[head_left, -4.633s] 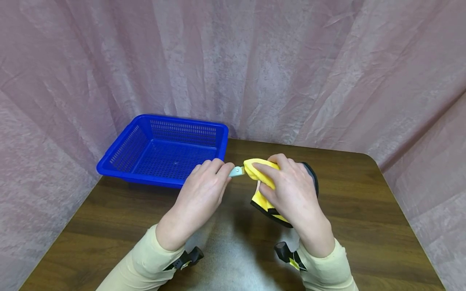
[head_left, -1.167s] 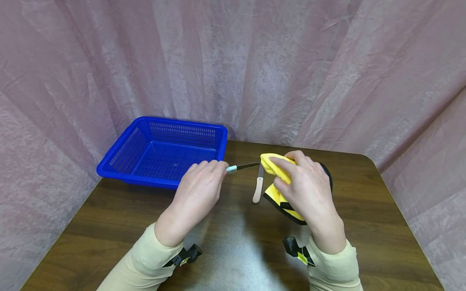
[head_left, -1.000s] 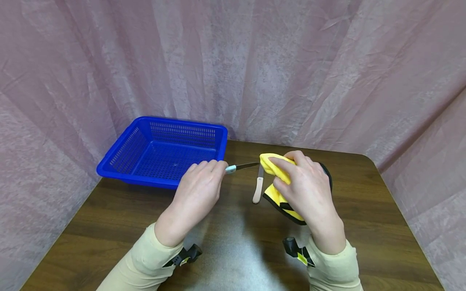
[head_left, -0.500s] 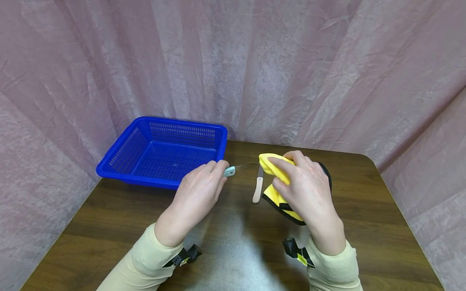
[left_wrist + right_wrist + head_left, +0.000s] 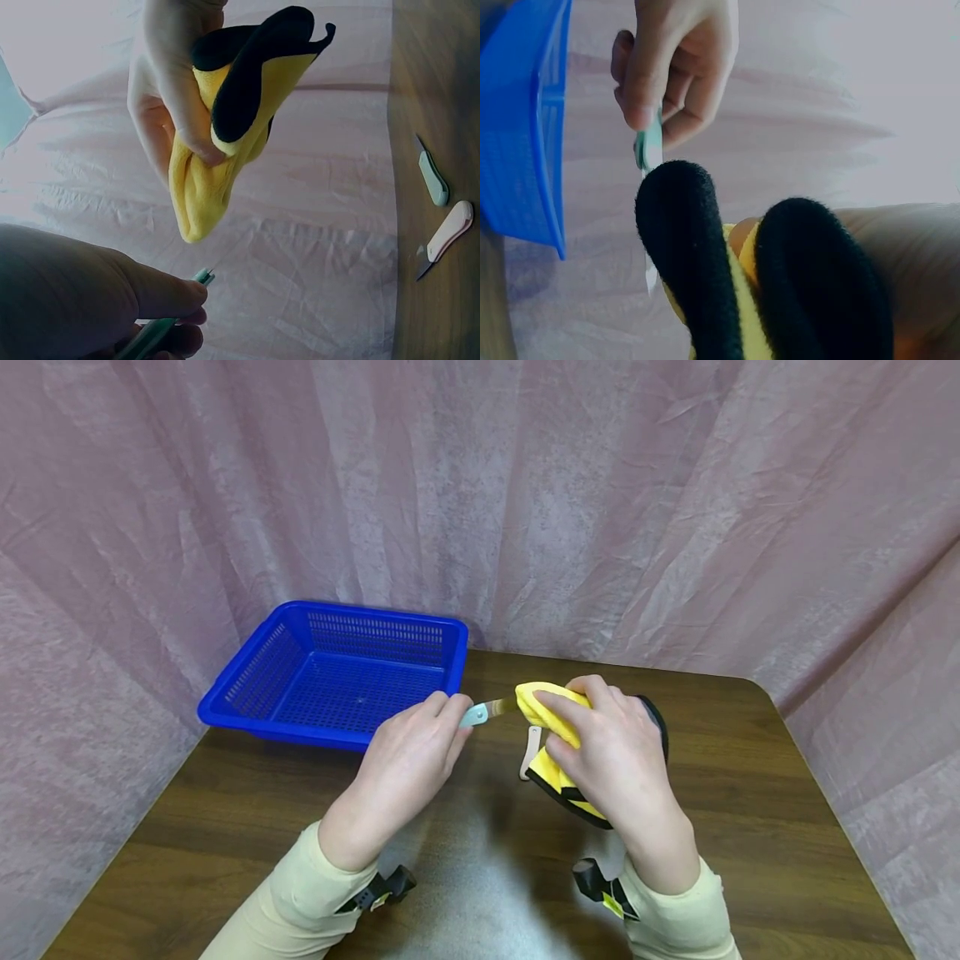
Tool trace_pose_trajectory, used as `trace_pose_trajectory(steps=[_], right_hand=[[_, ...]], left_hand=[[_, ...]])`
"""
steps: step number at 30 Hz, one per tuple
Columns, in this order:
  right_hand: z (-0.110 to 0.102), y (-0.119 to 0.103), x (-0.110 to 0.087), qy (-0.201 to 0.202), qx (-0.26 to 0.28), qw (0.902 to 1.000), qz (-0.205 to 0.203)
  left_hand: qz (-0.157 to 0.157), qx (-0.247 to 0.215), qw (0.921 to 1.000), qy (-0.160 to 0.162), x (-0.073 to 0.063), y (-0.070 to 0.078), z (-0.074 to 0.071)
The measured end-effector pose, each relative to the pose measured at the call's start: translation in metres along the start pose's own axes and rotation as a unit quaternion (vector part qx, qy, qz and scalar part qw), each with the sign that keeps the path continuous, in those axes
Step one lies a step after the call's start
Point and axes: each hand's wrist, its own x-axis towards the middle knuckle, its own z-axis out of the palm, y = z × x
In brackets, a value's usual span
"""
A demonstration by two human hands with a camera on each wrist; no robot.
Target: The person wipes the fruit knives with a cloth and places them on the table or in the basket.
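Note:
My left hand (image 5: 412, 743) grips the mint-green handle of a small knife (image 5: 474, 716), its blade pointing right. In the right wrist view the pointed blade (image 5: 651, 277) shows beyond the cloth's dark edging. My right hand (image 5: 615, 752) pinches a bunched yellow cloth (image 5: 551, 714) with black trim, held at the blade in the head view. A knife with a pale pink handle (image 5: 531, 752) lies on the table, partly covered by the cloth in that view. The left wrist view also shows a second green-handled knife (image 5: 433, 178) lying near the pink one (image 5: 451, 227).
A blue plastic basket (image 5: 247, 727) with slotted walls stands at the back left of the brown wooden table (image 5: 750, 827), close to my left hand. Pink curtains (image 5: 525, 510) hang behind the table and at both sides.
My right hand went right with the cloth, uncovering the pink-handled knife, and has now come back left to the blade. The knife in my left hand has turned about its length.

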Motion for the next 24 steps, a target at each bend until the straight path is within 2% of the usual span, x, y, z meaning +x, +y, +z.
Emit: trace_pose_trajectory(steps=[18, 24], right_hand=[[0.011, -0.017, -0.001, 0.004, -0.013, 0.9985, -0.053], [0.013, -0.018, 0.0, -0.005, -0.016, 0.9984, -0.055]], left_hand=[[0.007, -0.007, 0.9999, 0.002, 0.0, 0.003, 0.0], [0.012, -0.005, 0.9999, 0.002, -0.001, 0.004, 0.0]])
